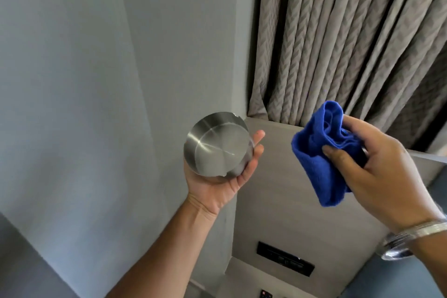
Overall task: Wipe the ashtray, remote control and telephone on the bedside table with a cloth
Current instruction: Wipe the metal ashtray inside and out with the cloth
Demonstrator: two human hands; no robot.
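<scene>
Gripping a round steel ashtray [216,144] by its rim, base toward the camera, the left hand [225,174] holds it aloft before a bare grey wall [72,80]. Open air separates it from the bunched blue cloth [324,152], clamped in the right hand [384,172] near the curtain [350,31] hem.

brushed metal ashtray [216,143], plush blue cloth [319,152]

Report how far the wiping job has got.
Nothing shows as finished. In hand: the left hand holds the steel ashtray up, underside showing, while the right hand grips the blue cloth beside it, not touching. Remote and telephone aren't clearly visible, so presumably still left.
</scene>
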